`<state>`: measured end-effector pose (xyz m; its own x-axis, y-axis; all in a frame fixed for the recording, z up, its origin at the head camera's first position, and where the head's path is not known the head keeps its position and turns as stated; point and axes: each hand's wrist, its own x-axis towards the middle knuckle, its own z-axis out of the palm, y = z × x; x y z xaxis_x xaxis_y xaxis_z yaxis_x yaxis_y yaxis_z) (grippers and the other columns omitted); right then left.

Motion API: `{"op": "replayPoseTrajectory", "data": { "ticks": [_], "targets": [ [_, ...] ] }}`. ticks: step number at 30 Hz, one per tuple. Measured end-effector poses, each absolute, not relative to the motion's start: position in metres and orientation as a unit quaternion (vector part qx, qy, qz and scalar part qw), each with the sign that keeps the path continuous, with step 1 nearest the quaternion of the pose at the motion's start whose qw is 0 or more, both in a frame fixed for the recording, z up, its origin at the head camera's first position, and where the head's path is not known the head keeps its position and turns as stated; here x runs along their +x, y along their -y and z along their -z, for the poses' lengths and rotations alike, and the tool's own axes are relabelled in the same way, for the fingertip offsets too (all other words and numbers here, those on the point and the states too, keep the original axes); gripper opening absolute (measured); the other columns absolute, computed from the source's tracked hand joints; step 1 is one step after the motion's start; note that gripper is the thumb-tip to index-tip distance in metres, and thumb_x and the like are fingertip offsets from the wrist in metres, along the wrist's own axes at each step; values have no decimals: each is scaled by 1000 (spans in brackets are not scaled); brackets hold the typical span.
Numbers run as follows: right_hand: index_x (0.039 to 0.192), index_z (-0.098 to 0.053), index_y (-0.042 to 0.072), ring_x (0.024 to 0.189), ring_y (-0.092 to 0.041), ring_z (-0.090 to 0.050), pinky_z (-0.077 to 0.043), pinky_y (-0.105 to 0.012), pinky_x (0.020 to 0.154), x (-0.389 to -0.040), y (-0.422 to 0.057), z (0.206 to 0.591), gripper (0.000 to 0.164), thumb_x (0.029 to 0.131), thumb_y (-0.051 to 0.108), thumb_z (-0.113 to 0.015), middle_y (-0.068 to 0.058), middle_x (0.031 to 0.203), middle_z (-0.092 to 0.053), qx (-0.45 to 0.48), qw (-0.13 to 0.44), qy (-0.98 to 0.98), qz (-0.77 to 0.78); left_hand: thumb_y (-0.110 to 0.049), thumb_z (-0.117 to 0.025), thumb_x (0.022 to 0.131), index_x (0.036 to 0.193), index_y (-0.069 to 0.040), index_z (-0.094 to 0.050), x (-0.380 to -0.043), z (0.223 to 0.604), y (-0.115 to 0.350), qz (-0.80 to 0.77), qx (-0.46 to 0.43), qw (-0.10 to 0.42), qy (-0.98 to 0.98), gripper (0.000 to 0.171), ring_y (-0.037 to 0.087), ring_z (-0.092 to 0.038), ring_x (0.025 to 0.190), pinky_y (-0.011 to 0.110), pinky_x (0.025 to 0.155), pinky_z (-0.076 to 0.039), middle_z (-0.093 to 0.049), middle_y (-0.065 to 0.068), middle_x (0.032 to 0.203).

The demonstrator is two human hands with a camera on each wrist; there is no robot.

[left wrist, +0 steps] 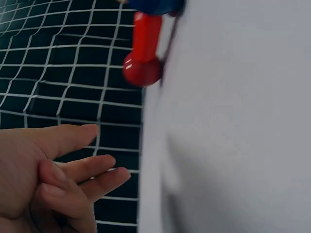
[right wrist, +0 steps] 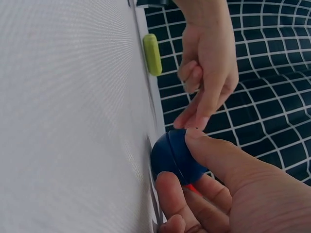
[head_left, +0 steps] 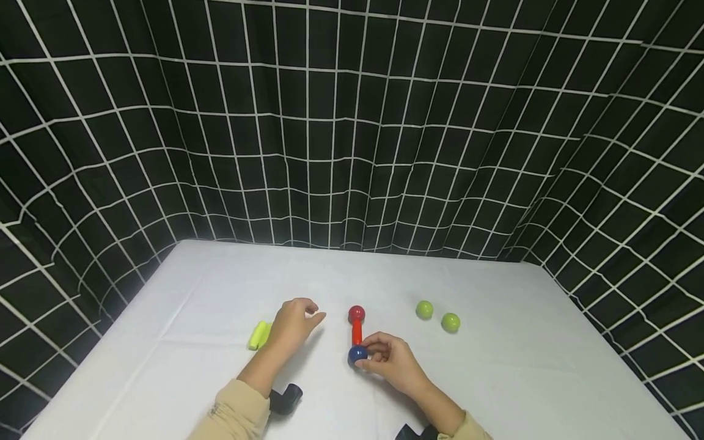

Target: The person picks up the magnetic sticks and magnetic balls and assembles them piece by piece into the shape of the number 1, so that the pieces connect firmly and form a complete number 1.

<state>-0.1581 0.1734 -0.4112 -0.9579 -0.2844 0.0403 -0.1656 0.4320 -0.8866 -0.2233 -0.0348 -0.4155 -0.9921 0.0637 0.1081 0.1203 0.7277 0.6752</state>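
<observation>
A black fabric curtain with white grid lines is hanging beyond a glossy blue ball, which is resting on a white-covered counter. Left of this ball, the left hand is hovering, fingers parted; the right hand is pinching it, fingers partly hiding it. Beyond it, a straight red rod is extending; leftward, lime-yellow bars are lying half-hidden; rightward, two green balls are sitting.
</observation>
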Motion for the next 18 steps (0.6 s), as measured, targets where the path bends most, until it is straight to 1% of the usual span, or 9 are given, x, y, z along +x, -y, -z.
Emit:
{"op": "replayPoseTrajectory", "data": {
  "ticks": [2,3,6,8,13,18],
  "targets": [
    [99,-61,-8,61,-2,-49,-40,-12,54,-158,-173,411,28,77,5,-72,-23,95,-68,-133,60,-845,515,-25,-68,83,95,-6,-70,-223,411,41,346,-50,43,936,22,30,-63,101,43,83,-51,-70,11,102],
    [99,-61,-8,61,-3,-49,-40,-12,54,-159,-174,412,28,77,5,-72,-23,95,-68,-132,62,-844,516,-25,-68,83,93,-7,-70,-222,409,45,335,-53,44,940,20,31,-63,101,43,82,-51,-70,10,102],
    [99,-60,-8,61,-3,-49,-41,-12,54,-161,-176,417,28,77,5,-72,-24,95,-68,-135,62,-842,519,-26,-70,82,90,-9,-71,-220,404,56,309,-52,43,949,18,30,-64,96,42,75,-52,-71,8,100],
    [99,-61,-7,61,-3,-50,-41,-13,54,-164,-178,424,28,77,5,-73,-23,96,-68,-136,60,-842,519,-26,-71,81,91,-9,-71,-219,400,65,293,-50,41,954,20,30,-65,93,41,70,-51,-70,9,100],
    [100,-62,-2,62,-3,-51,-42,-13,54,-173,-182,443,30,76,11,-75,-17,96,-70,-135,52,-842,520,-25,-73,78,98,-6,-69,-214,392,89,261,-34,26,964,28,31,-64,93,41,68,-51,-68,13,104],
    [100,-62,-2,62,-3,-53,-44,-14,54,-176,-185,447,33,75,15,-76,-15,94,-70,-138,58,-835,529,-22,-74,76,89,-6,-69,-209,395,105,242,-20,8,970,21,22,-63,80,36,62,-48,-69,9,94]
  ]
}}
